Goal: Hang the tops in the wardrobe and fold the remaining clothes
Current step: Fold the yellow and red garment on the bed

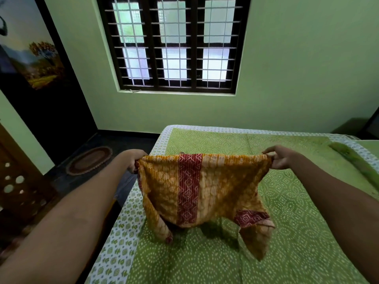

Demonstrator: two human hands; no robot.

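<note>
While both arms reach out over the bed, the person holds a mustard-yellow printed cotton top with a dark red patterned band down its middle (190, 189) spread between the two hands, raised above the green bedsheet with white dotted circles and a leaf-print border (297, 212). The garment hangs from its upper edge, which is pulled nearly straight from hand to hand; this looks like a way to open it out flat and see its shape, either to judge which way it faces or to ready it for a hanger. Its lower part droops, and the sleeves with their red cuffs dangle down to the sheet, the one on the right side trailing lowest.

The left hand (133, 160) grips the left corner of the upper edge, fingers curled round a bunch of cloth so that they are mostly hidden behind it. The right hand (279, 158) pinches the opposite corner between thumb and bent fingers, closed tight on the fabric with no gap showing.

Behind the bed stand a pale green wall and a dark-framed barred window (174, 44). An oval brown mat (90, 160) lies on the dark floor at the left.
</note>
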